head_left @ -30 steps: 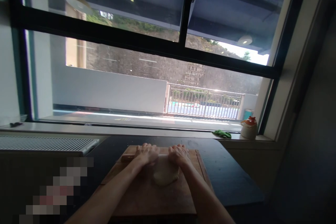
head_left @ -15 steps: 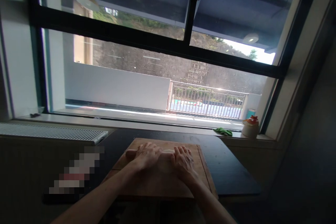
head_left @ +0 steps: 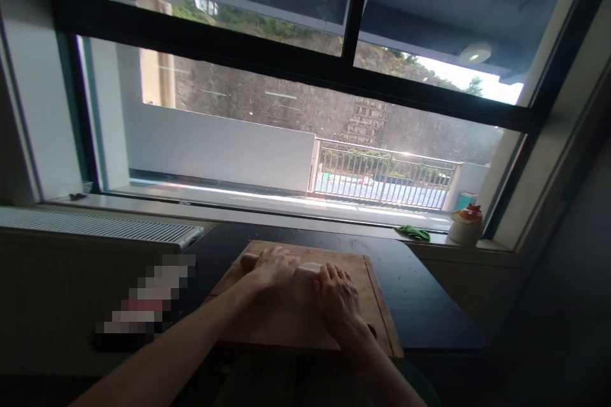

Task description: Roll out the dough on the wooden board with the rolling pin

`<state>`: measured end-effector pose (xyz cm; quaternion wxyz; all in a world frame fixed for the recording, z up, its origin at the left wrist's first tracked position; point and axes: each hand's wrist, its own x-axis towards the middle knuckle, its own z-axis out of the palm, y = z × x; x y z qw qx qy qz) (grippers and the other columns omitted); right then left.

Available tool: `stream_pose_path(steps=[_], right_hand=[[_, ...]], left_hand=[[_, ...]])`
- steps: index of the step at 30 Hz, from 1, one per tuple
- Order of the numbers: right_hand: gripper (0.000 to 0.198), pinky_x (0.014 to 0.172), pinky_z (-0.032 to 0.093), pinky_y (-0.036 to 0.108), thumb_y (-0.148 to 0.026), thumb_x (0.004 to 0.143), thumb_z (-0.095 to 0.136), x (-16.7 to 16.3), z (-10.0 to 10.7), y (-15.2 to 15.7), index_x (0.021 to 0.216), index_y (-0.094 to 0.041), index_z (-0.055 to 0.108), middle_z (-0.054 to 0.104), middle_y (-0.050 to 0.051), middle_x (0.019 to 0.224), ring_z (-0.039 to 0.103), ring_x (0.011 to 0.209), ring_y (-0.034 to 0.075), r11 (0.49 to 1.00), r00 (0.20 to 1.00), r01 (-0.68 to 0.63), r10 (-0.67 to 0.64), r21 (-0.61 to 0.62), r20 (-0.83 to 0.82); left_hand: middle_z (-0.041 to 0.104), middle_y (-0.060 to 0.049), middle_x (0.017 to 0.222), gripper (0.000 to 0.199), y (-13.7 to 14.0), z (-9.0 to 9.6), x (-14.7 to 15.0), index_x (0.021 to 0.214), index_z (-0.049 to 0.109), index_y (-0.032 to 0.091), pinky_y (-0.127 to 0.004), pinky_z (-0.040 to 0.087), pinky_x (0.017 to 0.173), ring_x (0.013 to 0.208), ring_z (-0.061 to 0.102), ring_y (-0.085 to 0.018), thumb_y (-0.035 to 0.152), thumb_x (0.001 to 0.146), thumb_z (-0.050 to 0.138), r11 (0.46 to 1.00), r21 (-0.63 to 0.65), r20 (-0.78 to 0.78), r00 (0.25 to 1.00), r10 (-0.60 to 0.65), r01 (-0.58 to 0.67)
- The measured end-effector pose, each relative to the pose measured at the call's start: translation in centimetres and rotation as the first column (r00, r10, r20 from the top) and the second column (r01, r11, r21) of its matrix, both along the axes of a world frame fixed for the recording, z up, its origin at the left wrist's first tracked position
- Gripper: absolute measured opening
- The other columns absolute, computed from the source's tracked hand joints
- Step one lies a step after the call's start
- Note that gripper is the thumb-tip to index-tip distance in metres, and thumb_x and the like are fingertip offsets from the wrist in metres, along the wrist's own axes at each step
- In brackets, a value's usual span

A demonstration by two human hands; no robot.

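Both hands were flat on a rolling pin point(head_left: 249, 261) lying across a wooden cutting board point(head_left: 372, 296). The left hand point(head_left: 271, 271) was spread palm-down over the pin, with the pin's rounded end poking out just to its left. The right hand point(head_left: 337, 296) was pressed down beside it, fingers loosely spread, sitting a bit nearer the body than the left one. Neither hand was curled into a grip, both just lay open and pushing down.

Between the two hands a pale bit of dough point(head_left: 309, 267) showed, right under the pin (most of it was hidden by the hands, so I couldn't tell its shape). The board sat on a dark table point(head_left: 420, 305) that stretched out to the right of the right hand.

Beyond the hands ran the windowsill point(head_left: 286, 216), with a green cloth point(head_left: 413, 233) and a small jar with a reddish top point(head_left: 466, 224) well off to the right of the right hand. A white radiator point(head_left: 95, 227) sat off to the left of the left hand.
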<state>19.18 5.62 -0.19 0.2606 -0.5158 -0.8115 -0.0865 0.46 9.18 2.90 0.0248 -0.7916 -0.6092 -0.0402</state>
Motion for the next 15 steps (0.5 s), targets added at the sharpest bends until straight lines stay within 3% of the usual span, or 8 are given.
stream_pose_path(steps=[3,7,11,15], right_hand=[[0.038,0.104,0.028,0.038,-0.026,0.092,0.038,-0.1,-0.5,-2.2,0.127,-0.016,0.05,0.053,0.011,0.128,0.044,0.12,0.023,0.999,1.0,-0.011,0.011,0.041,0.0],[0.041,0.105,0.028,0.041,-0.022,0.09,0.04,-0.3,-0.9,-3.7,0.128,-0.012,0.05,0.052,0.014,0.128,0.042,0.122,0.025,0.996,1.0,-0.03,0.031,0.084,-0.006],[0.038,0.103,0.032,0.041,-0.019,0.089,0.041,-0.3,-0.9,-3.5,0.125,-0.015,0.053,0.056,0.012,0.123,0.046,0.117,0.026,0.995,0.999,-0.028,0.029,0.097,-0.014],[0.038,0.103,0.032,0.04,-0.017,0.089,0.041,-0.3,-1.1,-2.2,0.125,-0.017,0.053,0.057,0.01,0.12,0.047,0.114,0.024,0.993,1.0,-0.008,0.01,0.118,-0.016]], left_hand=[[0.058,-0.009,0.127,0.033,-1.7,-0.4,-0.6,0.111,0.062,0.025,-0.051,0.033,0.1,0.119,0.046,-0.03,0.031,0.082,0.048,0.997,0.059,-0.024,0.998,-0.049,0.051],[0.054,-0.008,0.133,0.041,-2.8,-1.4,-1.7,0.126,0.054,0.024,-0.051,0.029,0.103,0.125,0.043,-0.028,0.031,0.091,0.033,0.993,0.117,0.021,1.0,-0.023,0.02],[0.055,-0.008,0.132,0.036,-2.2,-1.5,-1.8,0.12,0.058,0.027,-0.053,0.032,0.1,0.124,0.043,-0.031,0.03,0.088,0.042,0.989,0.101,-0.036,0.994,-0.102,0.105],[0.064,-0.012,0.112,0.027,-1.1,-0.3,-0.2,0.103,0.065,0.024,-0.049,0.04,0.09,0.109,0.053,-0.031,0.028,0.084,0.047,0.993,0.095,-0.095,0.993,-0.064,0.073]])
